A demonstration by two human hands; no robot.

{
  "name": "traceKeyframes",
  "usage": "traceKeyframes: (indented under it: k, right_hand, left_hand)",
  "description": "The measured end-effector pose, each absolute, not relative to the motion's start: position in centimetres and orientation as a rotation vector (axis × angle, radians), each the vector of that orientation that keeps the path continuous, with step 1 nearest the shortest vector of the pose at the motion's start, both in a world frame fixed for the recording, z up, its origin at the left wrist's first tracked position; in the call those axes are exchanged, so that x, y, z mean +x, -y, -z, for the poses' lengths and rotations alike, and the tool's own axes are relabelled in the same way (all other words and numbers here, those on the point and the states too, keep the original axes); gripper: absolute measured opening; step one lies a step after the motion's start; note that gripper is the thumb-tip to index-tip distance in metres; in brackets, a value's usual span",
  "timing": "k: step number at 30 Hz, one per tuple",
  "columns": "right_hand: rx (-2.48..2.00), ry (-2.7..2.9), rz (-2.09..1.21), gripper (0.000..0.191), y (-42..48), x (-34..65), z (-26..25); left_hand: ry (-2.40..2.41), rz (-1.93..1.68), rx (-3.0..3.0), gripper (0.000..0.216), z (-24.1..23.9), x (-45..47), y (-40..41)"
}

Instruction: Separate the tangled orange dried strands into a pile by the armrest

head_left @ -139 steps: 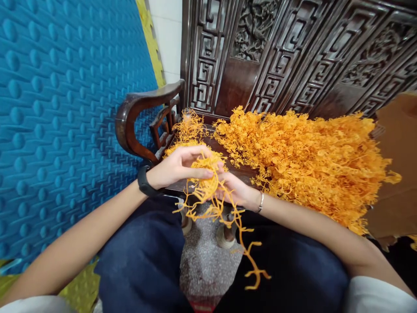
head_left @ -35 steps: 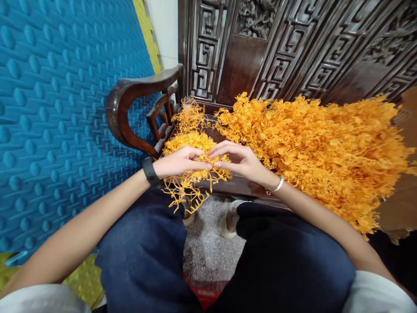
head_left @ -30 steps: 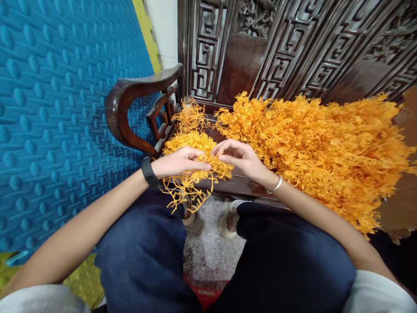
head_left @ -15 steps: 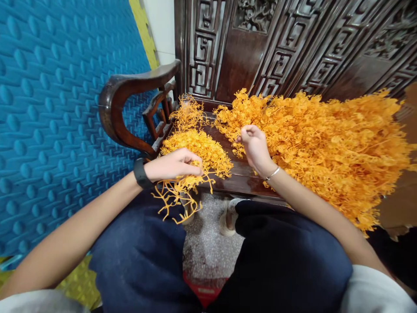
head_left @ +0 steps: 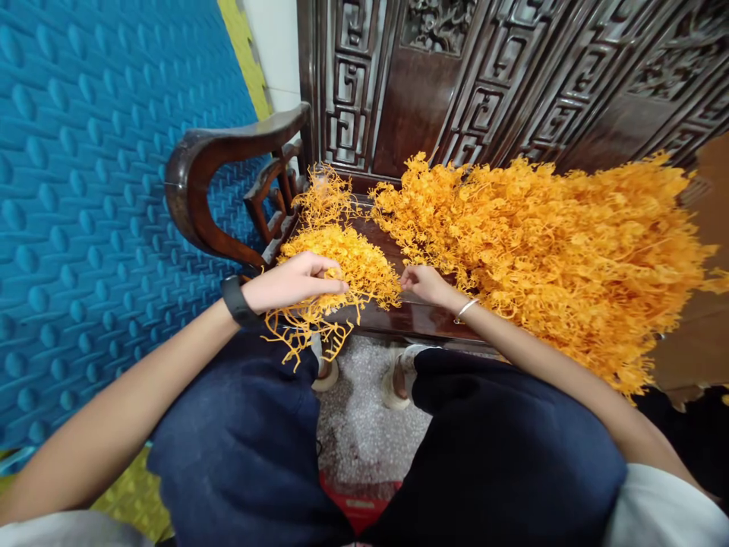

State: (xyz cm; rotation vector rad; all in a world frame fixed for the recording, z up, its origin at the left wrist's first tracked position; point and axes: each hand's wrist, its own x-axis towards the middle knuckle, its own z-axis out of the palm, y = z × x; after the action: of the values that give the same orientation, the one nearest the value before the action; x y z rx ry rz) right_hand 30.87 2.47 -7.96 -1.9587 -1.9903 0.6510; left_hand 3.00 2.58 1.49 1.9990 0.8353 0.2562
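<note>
Dark, glossy wood makes the carved backrest (head_left: 418, 110) at one o'clock in the head view, cut into square fretwork; at ten o'clock the blue mat (head_left: 102, 190) is studded with raised beads. Polished and slick-looking, the counter (head_left: 421, 323) spreads before me. The fingers of my left hand (head_left: 290, 282) pinch a yellow sprig (head_left: 322, 308), its thin, forked strands dangling at six o'clock past the counter's front edge. I judge it nearly weightless, soft and springy — likelier to snag than slip — and best held by a thicker stem, since fine tips may snap. At three o'clock from there, my right hand (head_left: 427, 286) has its fingers curled just beside the small heap (head_left: 364, 262), dense and curly; whether they grip a strand, I can't tell. Farther toward three, the large heap (head_left: 547, 251) bushes out.
</note>
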Motion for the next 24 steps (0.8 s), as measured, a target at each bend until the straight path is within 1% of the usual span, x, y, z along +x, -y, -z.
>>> traceKeyframes:
  k: [4, 9, 19, 22, 24]
  right_hand:
    - [-1.987, 2.106, -0.573, 0.01, -2.4, 30.6, 8.5]
    - [-1.918, 2.257, -0.441, 0.015, -2.4, 29.8, 8.3]
    - [-1.831, 2.312, -0.426, 0.019, -2.4, 29.3, 7.5]
    - [-1.749, 2.193, -0.511, 0.015, -1.9, 28.7, 6.1]
    - [-1.539, 1.993, -0.669, 0.01, -1.2, 27.7, 4.5]
  left_hand:
    - [-0.856, -0.253, 2.016, 0.024, -1.3, 3.0, -2.7]
    - [-0.846, -0.284, 2.033, 0.026, -1.4, 3.0, -2.5]
    - [-0.806, -0.308, 1.997, 0.024, -1.7, 3.1, -2.4]
    - [-0.808, -0.309, 2.018, 0.025, -1.6, 3.3, -2.3]
    - [-0.816, -0.304, 2.042, 0.026, -1.6, 3.4, -2.2]
